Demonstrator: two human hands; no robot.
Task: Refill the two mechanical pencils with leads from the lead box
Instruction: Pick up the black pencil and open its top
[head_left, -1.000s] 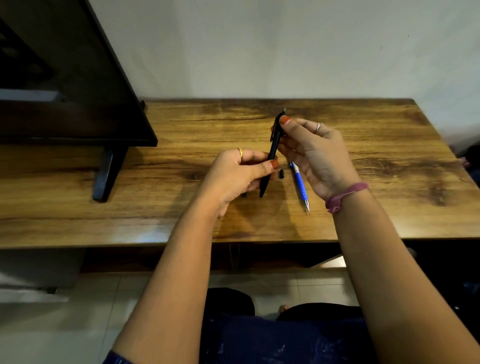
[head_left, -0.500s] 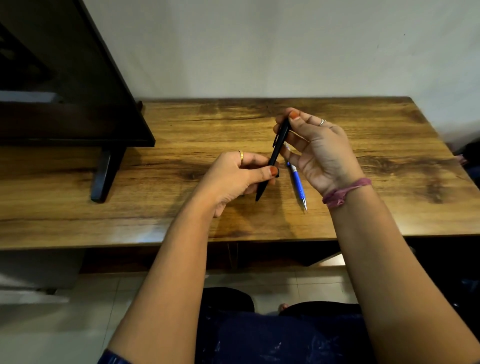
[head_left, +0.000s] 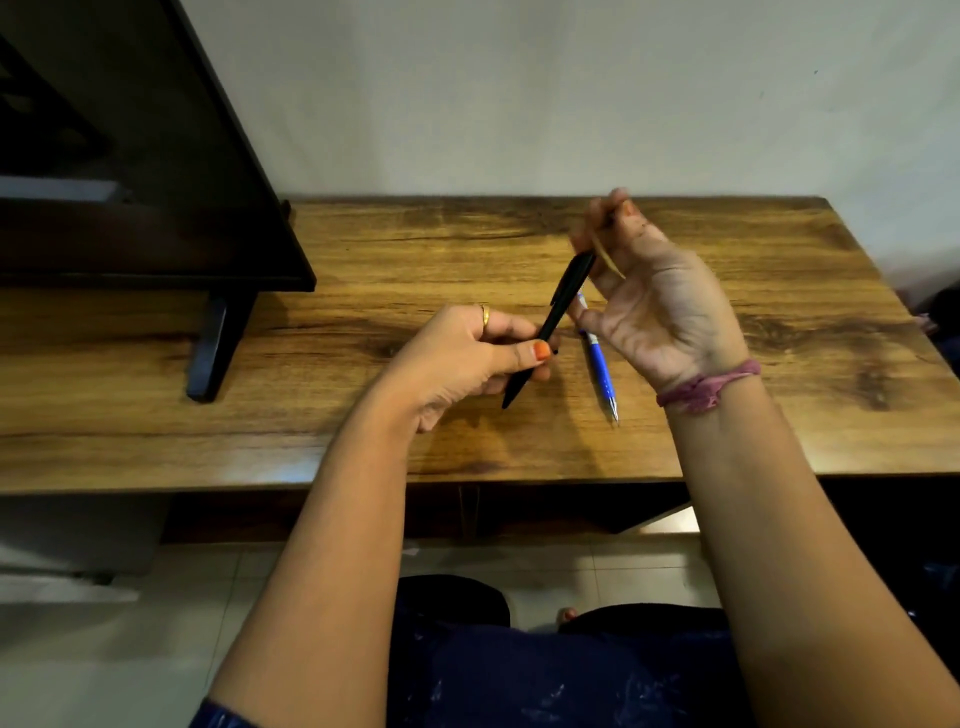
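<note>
My left hand (head_left: 467, 358) grips the black mechanical pencil (head_left: 563, 301) around its lower half. The pencil is tilted, with its tip down toward me and its open top up and to the right. My right hand (head_left: 660, 306) is raised just right of the pencil's top and is blurred. Its thumb and forefinger pinch a thin dark lead (head_left: 611, 217) a little above the pencil. The blue mechanical pencil (head_left: 600, 371) lies on the wooden desk (head_left: 363, 249) under my right hand, tip toward me. No lead box is visible.
A dark monitor (head_left: 130, 171) on a black stand (head_left: 213, 348) takes up the desk's left part. The desk's front edge runs just below my wrists, with my lap and the tiled floor beneath it. A pale wall backs the desk.
My right hand has lifted up and to the right, off the top of the black pencil. The pencil leans further right in my left hand. The blue pencil has not moved.
</note>
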